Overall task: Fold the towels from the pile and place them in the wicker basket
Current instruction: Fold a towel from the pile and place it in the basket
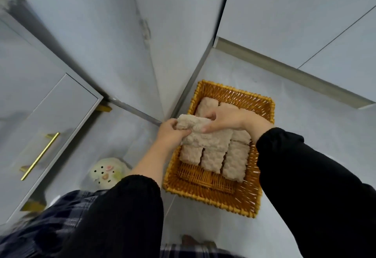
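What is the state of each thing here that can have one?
wicker basket, on the floor, partly filled.
folded towels, lying side by side in the basket.
held towel, folded, over the towels in the basket, gripped by both hands.
left hand, grips the held towel's left end.
right hand, grips the held towel from above.
drawer, closed.

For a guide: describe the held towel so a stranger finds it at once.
Find the wicker basket on the grey floor. Folded beige towels lie in rows inside. The held towel alone is above them, gripped by the left hand and right hand.
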The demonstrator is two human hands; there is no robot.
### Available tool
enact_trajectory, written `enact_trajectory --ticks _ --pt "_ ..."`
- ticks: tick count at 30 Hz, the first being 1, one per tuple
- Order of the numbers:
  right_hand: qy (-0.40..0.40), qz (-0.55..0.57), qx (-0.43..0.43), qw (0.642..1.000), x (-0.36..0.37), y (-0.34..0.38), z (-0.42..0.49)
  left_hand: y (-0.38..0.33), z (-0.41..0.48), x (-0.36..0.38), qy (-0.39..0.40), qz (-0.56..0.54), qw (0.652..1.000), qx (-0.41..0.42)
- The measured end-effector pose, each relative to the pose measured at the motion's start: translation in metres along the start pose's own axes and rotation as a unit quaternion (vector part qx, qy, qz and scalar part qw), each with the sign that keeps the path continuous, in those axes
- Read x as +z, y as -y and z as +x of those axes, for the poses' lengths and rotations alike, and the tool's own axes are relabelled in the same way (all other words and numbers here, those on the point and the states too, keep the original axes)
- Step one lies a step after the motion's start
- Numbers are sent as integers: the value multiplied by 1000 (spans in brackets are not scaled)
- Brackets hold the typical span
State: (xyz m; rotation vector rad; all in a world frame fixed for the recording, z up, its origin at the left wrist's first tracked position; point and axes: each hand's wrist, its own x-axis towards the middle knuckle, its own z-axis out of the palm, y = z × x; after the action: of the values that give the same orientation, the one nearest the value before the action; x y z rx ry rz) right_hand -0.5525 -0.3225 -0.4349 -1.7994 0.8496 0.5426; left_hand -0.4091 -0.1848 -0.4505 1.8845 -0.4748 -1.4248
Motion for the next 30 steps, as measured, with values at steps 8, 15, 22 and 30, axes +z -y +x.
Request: enact_trajectory --ticks 8,15,22,30 --pt "-22 94 99 990 48 -61 33 53 16 -21 -28 251 966 -48" --pt "-60 44 146 987 130 -87 36 77 19 -17 101 427 897 -57" --pt "2 118 165 979 165 -76 54 77 26 -10 85 464 881 -48" --pt "-66 33 192 979 189 -86 73 74 29 -8 92 469 877 -56"
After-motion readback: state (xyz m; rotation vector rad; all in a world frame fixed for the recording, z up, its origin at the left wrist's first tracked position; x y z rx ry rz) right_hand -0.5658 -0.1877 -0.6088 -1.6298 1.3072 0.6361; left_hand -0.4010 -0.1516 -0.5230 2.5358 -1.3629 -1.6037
